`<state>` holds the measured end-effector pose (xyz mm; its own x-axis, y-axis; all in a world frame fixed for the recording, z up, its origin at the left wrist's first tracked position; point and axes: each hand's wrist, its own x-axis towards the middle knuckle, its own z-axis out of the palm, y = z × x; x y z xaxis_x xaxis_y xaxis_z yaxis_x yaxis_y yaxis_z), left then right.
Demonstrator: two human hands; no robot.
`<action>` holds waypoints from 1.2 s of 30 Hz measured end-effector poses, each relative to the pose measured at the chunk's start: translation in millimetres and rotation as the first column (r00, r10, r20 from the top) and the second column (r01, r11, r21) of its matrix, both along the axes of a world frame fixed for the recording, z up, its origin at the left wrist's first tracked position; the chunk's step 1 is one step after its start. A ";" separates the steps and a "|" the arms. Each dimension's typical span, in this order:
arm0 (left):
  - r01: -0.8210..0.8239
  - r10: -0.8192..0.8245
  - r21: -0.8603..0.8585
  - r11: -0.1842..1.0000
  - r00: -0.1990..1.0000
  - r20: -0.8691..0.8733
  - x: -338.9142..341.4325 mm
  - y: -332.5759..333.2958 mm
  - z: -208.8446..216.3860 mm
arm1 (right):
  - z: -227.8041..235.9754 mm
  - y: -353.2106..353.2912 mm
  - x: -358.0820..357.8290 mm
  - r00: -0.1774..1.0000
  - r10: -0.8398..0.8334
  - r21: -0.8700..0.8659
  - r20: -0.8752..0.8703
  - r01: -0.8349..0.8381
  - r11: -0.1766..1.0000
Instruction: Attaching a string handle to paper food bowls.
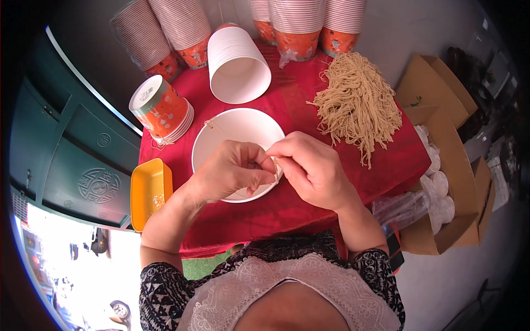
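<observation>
My fingertips [271, 163] are pinched together over the near rim of the white paper bowl [232, 129], and between them I can just make out a thin pale strand [275, 172], probably a noodle, though it is too fine to be sure. My left hand [232, 171] is curled closed, thumb against forefinger, on the left of that pinch; my right hand [310, 165] meets it from the right, its fingers likewise closed on the same small bit. I judge the strand to be almost weightless, limp and easily snapped, so it wants a light grip with the pads near its end, not a squeeze. The bowl itself looks light and thin-walled; it would slide on the red cloth [287, 207] if nudged, and its rim is the place to steady it. Beyond the bowl to the right lies the heap of raw noodles [359, 105], loose and tangled, best lifted as a small tuft from its fringe. Beyond the bowl, a stack of white cups [237, 66] lies on its side; to the bowl's left an orange-printed cup stack [163, 110] lies tipped, with a yellow tray [149, 190] nearer me. More cup stacks [298, 22] stand at the far edge, and cardboard boxes [447, 165] sit well right of the bowl.
</observation>
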<state>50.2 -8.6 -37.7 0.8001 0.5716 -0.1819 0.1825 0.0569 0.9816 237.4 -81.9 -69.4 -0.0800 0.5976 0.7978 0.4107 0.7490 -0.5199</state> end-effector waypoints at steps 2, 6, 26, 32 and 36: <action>0.003 -0.003 0.007 1.000 1.000 0.006 0.2 0.8 -0.6 | 1.8 8.6 -3.6 0.998 0.045 0.033 0.048 -0.047 0.998; 0.033 -0.034 0.033 0.999 0.999 0.035 -0.7 6.6 -5.5 | -0.5 25.1 -6.5 0.987 0.106 0.077 0.120 -0.116 0.990; -0.017 0.019 -0.022 1.000 0.996 0.089 -1.1 6.6 -7.0 | -18.0 -4.1 -9.5 0.984 -0.156 -0.055 0.086 0.161 0.985; -0.009 0.009 0.011 1.000 0.998 0.061 0.3 5.7 -5.7 | -23.1 -2.6 -13.5 0.983 -0.176 -0.019 0.059 0.177 0.984; -0.027 0.025 0.035 0.999 0.998 0.058 0.5 7.9 -9.3 | -23.6 -4.7 -16.3 0.979 -0.201 -0.033 0.038 0.202 0.979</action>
